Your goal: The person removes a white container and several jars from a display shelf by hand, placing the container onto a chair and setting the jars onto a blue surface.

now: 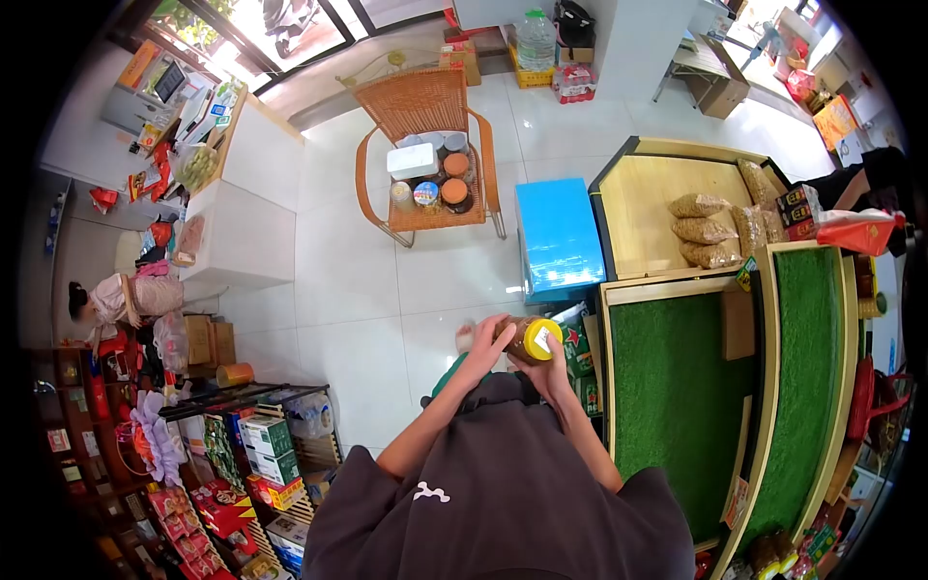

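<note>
A jar with a yellow lid (543, 339) and brown contents is held in front of the chest, tilted onto its side. My left hand (486, 342) is wrapped round its bottom end. My right hand (547, 367) grips the lid end, its thumb on a white label on the lid. Ahead, a wicker armchair (404, 103) bears several jars, some with orange-brown lids (456, 164), a white box (412, 161) and a tub with a blue lid (425, 193).
To the right are a blue box (559, 235), a wooden display with bagged goods (703, 230) and green-lined bins (677, 372). Shelves of packaged goods (271, 449) stand at the lower left. A person (126, 298) is at the far left, beyond the white counter (242, 232).
</note>
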Tool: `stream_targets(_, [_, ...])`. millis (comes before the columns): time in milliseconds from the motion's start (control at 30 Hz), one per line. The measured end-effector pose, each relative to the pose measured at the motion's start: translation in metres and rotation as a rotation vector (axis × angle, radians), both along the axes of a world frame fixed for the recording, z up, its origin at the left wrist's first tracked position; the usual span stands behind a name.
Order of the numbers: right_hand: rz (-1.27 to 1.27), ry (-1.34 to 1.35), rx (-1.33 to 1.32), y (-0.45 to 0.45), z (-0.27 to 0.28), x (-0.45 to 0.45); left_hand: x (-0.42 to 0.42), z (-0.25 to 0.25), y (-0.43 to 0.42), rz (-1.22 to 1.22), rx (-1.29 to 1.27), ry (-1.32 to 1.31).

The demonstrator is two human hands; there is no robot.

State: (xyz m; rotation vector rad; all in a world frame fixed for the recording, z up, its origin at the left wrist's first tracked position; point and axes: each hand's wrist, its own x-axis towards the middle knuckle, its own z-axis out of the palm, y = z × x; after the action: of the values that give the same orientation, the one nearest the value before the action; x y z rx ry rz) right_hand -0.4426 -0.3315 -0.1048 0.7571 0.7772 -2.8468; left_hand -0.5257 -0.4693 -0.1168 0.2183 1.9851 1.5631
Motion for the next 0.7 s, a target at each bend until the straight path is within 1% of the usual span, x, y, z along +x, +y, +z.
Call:
stream_targets(33, [-0.030,-0.008,0.001,0.003,-0.004,-0.007,-0.010,-0.007,0.006,0.000,0.000,0.000])
stream_targets(100, [-0.049,0.014,0.012,0.011,-0.010,-0.024,-0.034,-0.018,0.019,-0.093,0.025,-0.061])
stream_targets(133, [-0.086,-0.004,0.027,0.015,-0.012,-0.035,-0.048,-0.021,0.025,-0.156,-0.010,-0.017])
stream_targets(233, [-0.159,-0.027,0.070,0.025,-0.012,-0.075,-0.090,-0.024,0.047,-0.179,0.001,-0.073])
stream_targets(267, [-0.185,-0.021,0.078,0.028,-0.014,-0.090,-0.103,-0.022,0.055,-0.175,-0.076,0.028])
stream_targets(300, [-0.214,-0.015,0.087,0.032,-0.015,-0.106,-0.122,-0.029,0.060,-0.186,-0.072,0.018])
stream_targets(333, [-0.253,-0.020,0.065,0.036,-0.014,-0.124,-0.145,-0.039,0.066,-0.258,-0.123,0.086])
stream_targets(367, [-0.272,-0.031,0.068,0.039,-0.021,-0.139,-0.165,-0.049,0.070,-0.335,-0.170,0.154])
stream_targets(400, [-0.294,-0.030,0.070,0.044,-0.035,-0.157,-0.185,-0.054,0.076,-0.353,-0.170,0.187])
stream_targets(433, [-0.324,-0.026,0.077,0.051,-0.049,-0.178,-0.202,-0.073,0.083,-0.385,-0.156,0.186])
stream_targets(500, [-0.393,-0.132,0.113,0.058,-0.071,-0.214,-0.234,-0.128,0.102,-0.304,0.100,0.111])
stream_targets(567, [-0.415,-0.245,0.167,0.070,-0.092,-0.249,-0.264,-0.158,0.120,-0.324,0.148,-0.030])
stream_targets(600, [-0.423,-0.269,0.165,0.079,-0.102,-0.266,-0.281,-0.154,0.129,-0.349,0.122,-0.128])
stream_targets(633, [-0.428,-0.304,0.153,0.084,-0.110,-0.274,-0.294,-0.169,0.136,-0.384,0.096,-0.114])
stream_targets(700, [-0.427,-0.367,0.154,0.096,-0.130,-0.296,-0.311,-0.191,0.144,-0.388,0.111,-0.179])
